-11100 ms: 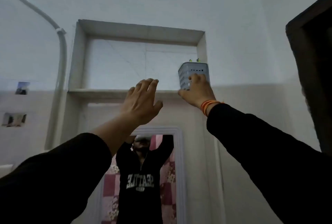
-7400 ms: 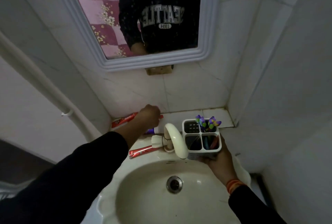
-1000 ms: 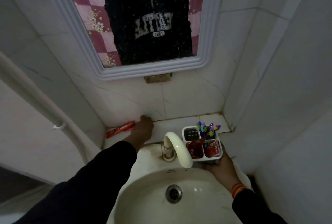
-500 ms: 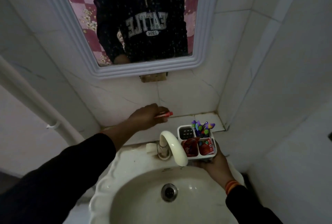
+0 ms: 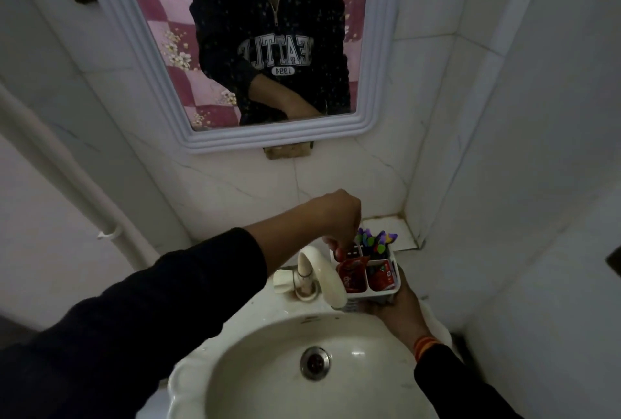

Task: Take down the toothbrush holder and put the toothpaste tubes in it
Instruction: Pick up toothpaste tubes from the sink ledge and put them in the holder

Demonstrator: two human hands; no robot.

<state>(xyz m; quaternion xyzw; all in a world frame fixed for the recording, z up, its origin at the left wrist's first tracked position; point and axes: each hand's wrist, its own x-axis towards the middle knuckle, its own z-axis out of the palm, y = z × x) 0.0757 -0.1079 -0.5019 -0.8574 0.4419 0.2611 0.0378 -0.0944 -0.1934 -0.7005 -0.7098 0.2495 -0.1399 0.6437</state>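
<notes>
Bathroom sink (image 5: 201, 381), dim. Right hand (image 5: 396, 307) cupping light rigid toothbrush holder (image 5: 395, 289) underneath; left hand (image 5: 339, 217) pinching soft toothpaste tube (image 5: 340, 253) near its end, over rear-left compartment.

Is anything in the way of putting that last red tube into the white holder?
Nothing visible blocks it. The left hand is right above the white four-compartment plastic holder, lowering a red tube at its back-left compartment. The curved cream tap spout stands just left of the holder, beside the path, not across it. The right hand grips the holder.
</notes>
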